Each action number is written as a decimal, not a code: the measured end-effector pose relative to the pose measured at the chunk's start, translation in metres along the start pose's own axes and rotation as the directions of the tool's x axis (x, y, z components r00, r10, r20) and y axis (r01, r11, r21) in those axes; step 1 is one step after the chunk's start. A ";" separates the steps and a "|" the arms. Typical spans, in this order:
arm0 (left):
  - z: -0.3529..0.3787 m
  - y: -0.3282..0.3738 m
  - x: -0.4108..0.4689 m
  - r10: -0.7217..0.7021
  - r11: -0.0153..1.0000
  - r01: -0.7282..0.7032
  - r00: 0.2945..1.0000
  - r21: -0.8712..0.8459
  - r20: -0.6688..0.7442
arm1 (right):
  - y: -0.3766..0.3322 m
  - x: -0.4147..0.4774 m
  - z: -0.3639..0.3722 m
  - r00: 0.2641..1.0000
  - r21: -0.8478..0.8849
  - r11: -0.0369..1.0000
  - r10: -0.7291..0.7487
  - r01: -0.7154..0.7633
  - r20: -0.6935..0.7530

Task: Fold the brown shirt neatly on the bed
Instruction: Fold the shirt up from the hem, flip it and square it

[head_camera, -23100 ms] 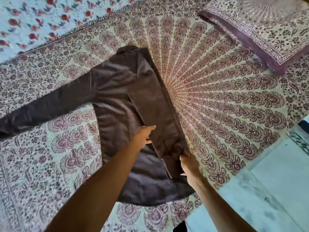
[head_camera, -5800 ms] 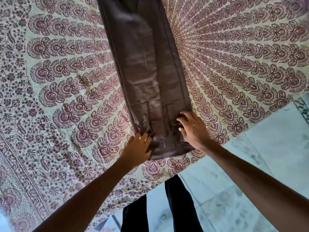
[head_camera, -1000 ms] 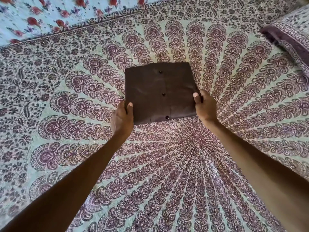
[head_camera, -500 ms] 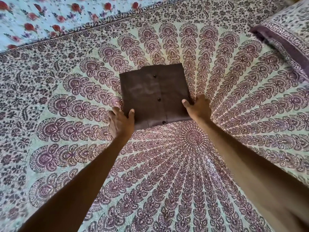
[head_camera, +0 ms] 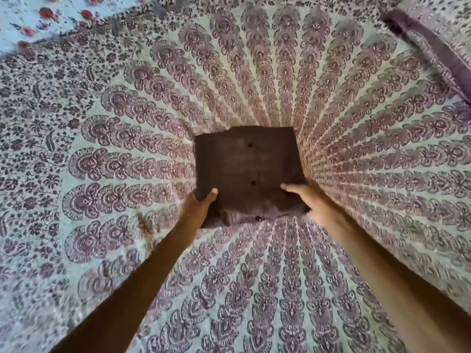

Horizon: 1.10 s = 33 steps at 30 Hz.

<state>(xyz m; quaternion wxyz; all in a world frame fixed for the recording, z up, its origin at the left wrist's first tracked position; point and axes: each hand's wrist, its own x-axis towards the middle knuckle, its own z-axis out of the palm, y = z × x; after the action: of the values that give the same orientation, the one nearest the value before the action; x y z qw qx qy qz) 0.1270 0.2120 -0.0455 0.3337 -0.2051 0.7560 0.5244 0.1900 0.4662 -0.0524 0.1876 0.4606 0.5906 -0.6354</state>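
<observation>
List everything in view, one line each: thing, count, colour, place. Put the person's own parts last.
brown shirt: one, dark brown, folded square, middle of the bed.
buttons: three visible, dark, in a line down the shirt's top face.
bedsheet: one, pale green with maroon mandala print, under the shirt.
floral sheet: one, pale blue with red flowers, far left corner.
pillow: one, matching print with purple border, far right.
left hand: one, shirt's near left corner, thumb on top.
right hand: one, shirt's near right corner, thumb on top, fingers hidden.

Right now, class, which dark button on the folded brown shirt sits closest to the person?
The lowest button, at the near edge of the brown shirt; others lie farther.
</observation>
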 end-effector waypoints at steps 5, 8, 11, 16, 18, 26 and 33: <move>0.001 -0.108 -0.088 -0.116 0.991 0.116 0.993 0.073 -0.004 | 0.105 -0.069 -0.020 0.995 -0.137 0.986 0.098 -0.096 0.003; 0.001 -0.151 -0.121 -0.148 0.979 0.147 0.989 0.144 -0.006 | 0.141 -0.100 -0.026 0.997 -0.216 0.973 0.076 -0.081 -0.030; 0.000 -0.166 -0.131 -0.150 0.978 0.150 0.989 0.143 -0.010 | 0.156 -0.113 -0.027 0.997 -0.309 0.951 0.001 -0.027 -0.083; -0.008 -0.147 -0.113 -0.068 0.991 0.077 0.994 0.108 -0.080 | 0.135 -0.116 -0.019 0.997 -0.281 0.959 -0.053 0.035 -0.057; -0.009 -0.140 -0.107 -0.085 0.980 0.100 0.992 0.170 -0.091 | 0.113 -0.130 -0.012 0.990 -0.266 0.956 -0.137 0.126 -0.022; -0.011 -0.120 -0.121 -0.060 0.951 0.146 0.952 -0.272 0.299 | 0.037 -0.263 0.056 0.654 -0.690 0.374 -0.732 0.619 0.191; -0.097 -0.150 -0.110 -0.041 0.747 0.216 0.959 -0.629 0.280 | 0.124 -0.234 0.202 0.795 -0.908 0.098 -0.527 0.408 0.300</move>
<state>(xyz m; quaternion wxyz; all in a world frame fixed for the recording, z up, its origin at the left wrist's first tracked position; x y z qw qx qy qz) 0.2739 0.0622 -0.0428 0.3684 -0.2934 0.4613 0.7520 0.3317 0.1798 0.0401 0.1808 0.0748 0.9682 -0.1560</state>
